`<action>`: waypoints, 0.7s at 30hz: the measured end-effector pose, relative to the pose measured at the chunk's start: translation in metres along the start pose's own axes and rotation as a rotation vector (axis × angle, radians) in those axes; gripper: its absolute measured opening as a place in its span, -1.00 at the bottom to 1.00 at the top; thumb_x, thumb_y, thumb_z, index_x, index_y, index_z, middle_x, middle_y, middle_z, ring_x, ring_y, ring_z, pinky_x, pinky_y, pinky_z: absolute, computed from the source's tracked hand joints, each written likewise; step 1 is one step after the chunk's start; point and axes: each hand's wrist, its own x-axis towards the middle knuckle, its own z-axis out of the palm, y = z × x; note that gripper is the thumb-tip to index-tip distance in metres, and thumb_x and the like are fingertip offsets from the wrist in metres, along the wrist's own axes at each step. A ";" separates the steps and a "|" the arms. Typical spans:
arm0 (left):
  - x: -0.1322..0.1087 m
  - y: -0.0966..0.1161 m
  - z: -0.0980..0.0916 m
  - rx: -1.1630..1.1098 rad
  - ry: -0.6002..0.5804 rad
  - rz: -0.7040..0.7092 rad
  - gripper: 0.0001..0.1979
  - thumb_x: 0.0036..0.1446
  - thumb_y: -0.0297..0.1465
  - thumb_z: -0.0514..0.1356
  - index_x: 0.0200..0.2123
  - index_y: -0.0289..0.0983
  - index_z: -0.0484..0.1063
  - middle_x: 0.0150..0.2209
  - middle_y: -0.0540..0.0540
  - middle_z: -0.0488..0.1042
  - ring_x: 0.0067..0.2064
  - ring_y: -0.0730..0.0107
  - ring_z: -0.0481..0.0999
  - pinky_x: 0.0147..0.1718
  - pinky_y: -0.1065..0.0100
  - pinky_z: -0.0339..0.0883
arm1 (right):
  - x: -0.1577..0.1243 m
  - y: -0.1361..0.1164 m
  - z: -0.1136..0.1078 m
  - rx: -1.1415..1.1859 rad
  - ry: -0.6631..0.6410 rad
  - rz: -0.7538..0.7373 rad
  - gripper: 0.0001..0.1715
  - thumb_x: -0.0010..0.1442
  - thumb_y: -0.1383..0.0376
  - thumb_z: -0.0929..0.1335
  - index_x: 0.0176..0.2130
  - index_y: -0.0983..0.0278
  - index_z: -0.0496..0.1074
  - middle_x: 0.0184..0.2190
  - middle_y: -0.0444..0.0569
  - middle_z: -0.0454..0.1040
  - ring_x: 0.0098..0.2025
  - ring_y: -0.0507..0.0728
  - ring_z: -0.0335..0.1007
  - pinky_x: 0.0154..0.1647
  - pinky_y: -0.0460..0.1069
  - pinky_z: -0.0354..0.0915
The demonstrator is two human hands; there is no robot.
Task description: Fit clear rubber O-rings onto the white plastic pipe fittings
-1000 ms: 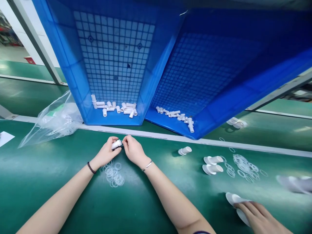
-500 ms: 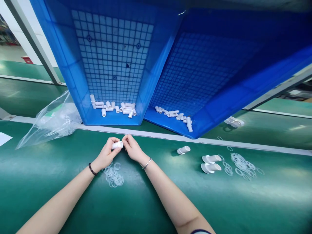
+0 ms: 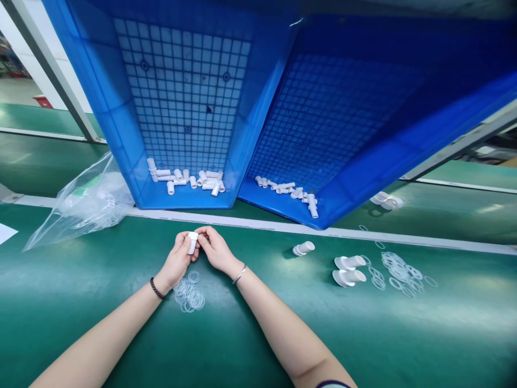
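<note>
1 white fitting [image 3: 192, 246], nearly upright, wider end up, translucent rings [image 3: 189, 294] heaped nearby

The left arm [image 3: 100, 337] and right arm [image 3: 283, 318] reach forward, bare along the forearms, slanting inward from either side. The left hand [image 3: 175, 264] is curled into a grip, its thumb and fingers bent toward each other. The right hand [image 3: 218, 252] points left, back upward, fingers bent and drawn together near the left fingertips; whether the two hands touch is hard to tell. Both wrists look nearly straight.
</note>
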 end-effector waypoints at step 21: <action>0.002 0.016 -0.010 -0.447 -0.097 -0.243 -0.73 0.23 -0.24 0.11 -0.27 -0.37 0.39 -0.51 -0.03 0.36 -0.56 0.47 0.32 -0.60 0.45 0.14 | 0.122 0.022 -0.233 -1.162 0.278 0.400 -0.48 0.32 0.43 0.16 0.25 0.39 0.16 0.19 0.25 0.24 0.19 0.21 0.21 0.18 0.03 0.09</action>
